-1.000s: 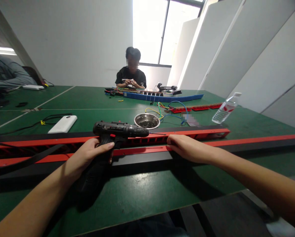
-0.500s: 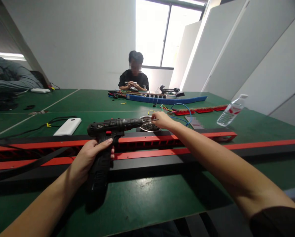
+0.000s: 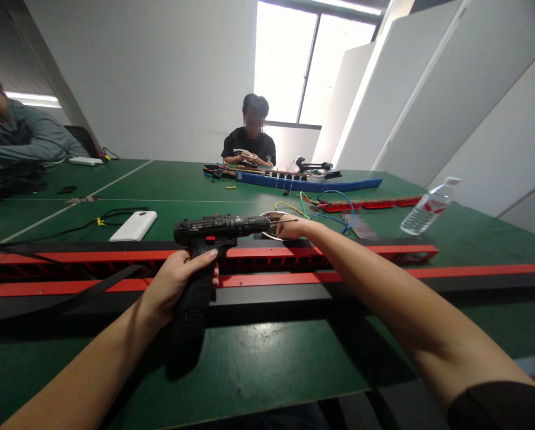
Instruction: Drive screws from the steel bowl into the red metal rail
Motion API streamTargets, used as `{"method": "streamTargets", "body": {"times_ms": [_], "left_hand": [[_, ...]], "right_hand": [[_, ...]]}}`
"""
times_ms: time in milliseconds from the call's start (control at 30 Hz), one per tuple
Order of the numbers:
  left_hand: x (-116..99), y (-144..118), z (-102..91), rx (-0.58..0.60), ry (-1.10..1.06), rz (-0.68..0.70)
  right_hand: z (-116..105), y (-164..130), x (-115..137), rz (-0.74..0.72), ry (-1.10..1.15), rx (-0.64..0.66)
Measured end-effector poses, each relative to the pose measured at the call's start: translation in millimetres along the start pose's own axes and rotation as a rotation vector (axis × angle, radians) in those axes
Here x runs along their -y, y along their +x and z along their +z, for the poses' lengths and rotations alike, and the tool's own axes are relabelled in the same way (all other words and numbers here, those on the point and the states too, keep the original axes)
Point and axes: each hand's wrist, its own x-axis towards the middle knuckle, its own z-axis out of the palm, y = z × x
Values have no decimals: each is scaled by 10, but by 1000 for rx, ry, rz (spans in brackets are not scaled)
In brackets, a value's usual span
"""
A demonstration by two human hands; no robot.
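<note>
The left hand (image 3: pixel 177 283) is clenched round the grip of a black cordless drill (image 3: pixel 213 230), whose barrel runs left to right above the long red and black rail (image 3: pixel 384 263) on the green desk (image 3: pixel 258 364). At the bit's tip, the right hand (image 3: pixel 294 227) pinches something too small to identify, just over the steel bowl (image 3: pixel 271 232). The drill's label is unreadable.
</note>
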Motion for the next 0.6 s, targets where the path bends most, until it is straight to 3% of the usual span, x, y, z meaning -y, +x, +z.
{"method": "streamTargets", "body": {"times_ms": [233,600], "left_hand": [[-6,8,-8,-15,-27,-4],[-13,-15,11,-18,-58,-23]], "right_hand": [[-39,-25,-37,15,-69,47],[-64,-148,-45,186,-22,-199]]}}
